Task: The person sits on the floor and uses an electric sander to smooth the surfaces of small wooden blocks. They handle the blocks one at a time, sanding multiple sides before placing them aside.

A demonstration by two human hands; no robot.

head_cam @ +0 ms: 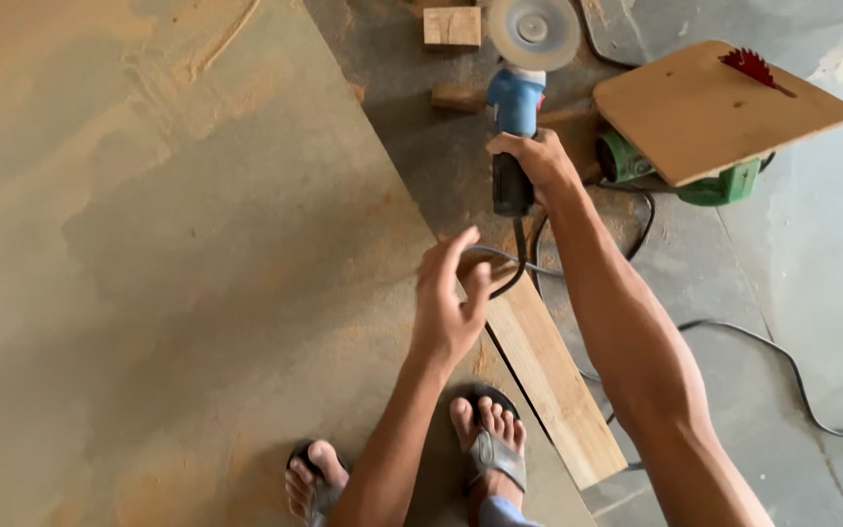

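Right hand [537, 161] clamped on blue angle grinder [514, 117], disc held clear of floor. Left hand [451, 298] open, fingers spread, hovering above power cord [509, 268] beside wooden plank [548, 376].

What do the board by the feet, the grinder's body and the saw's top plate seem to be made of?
Board: bare, unfinished wood, pale with lengthwise grain. Angle grinder in the right hand: likely moulded plastic, smooth blue shell over a black grip. Saw's top plate: probably plywood or fibreboard, flat matt tan, with a red toothed blade poking through.
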